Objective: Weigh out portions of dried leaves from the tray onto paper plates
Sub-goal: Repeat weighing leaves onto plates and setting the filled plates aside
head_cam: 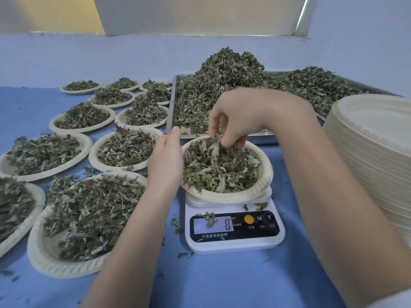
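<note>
Dried leaves (pixel 220 170) fill a paper plate (pixel 265 172) sitting on a white kitchen scale (pixel 233 236) at centre frame, on the blue desk (pixel 222 283). Right hand (pixel 235 121) reaches down, its fingers (pixel 231 141) curled and pinching a tuft of those leaves. Left hand (pixel 165 158) rests straight-fingered against the plate's left rim. Behind, a metal tray (pixel 171 112) holds the leaf heap; filled plates (pixel 89 152) spread across the left, and an unused plate stack (pixel 375 152) stands at right.

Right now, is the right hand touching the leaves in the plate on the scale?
Touching. The head view shows the right hand with its fingertips curled into the leaves on the plate, pinching a tuft.
</note>
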A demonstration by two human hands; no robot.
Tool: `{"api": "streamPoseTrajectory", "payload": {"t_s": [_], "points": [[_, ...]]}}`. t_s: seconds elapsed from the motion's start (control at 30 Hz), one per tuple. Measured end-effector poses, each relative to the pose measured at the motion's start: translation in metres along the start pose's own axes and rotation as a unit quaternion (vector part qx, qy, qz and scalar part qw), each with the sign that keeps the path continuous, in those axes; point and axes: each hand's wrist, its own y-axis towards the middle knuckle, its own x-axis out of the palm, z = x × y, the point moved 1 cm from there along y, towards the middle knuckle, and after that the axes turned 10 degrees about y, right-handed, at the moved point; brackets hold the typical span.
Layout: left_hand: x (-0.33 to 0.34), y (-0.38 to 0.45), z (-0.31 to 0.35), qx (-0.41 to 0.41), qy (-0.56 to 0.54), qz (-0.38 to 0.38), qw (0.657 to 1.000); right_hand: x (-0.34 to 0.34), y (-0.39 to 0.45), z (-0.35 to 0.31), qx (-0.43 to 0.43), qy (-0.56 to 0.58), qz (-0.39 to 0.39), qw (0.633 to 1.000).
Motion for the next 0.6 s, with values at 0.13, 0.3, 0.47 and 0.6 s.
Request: {"api": "streamPoseTrajectory", "payload": {"t_s": [0.13,0.3,0.47,0.6], "points": [[0.001,0.0,-0.001,0.001,-0.006,-0.007,1.0,-0.013,-0.01,-0.002,-0.034,0.013,0.047,0.998],[0.001,0.002,-0.001,0.004,-0.009,-0.008,1.0,-0.019,-0.015,0.0,-0.049,0.019,0.085,0.995],[0.001,0.001,-0.001,0.002,-0.008,-0.009,1.0,-0.022,-0.013,0.003,-0.052,0.024,0.112,0.992],[0.001,-0.001,-0.001,0.004,-0.006,-0.011,1.0,-0.024,-0.014,0.007,-0.063,0.034,0.149,0.986]]}}
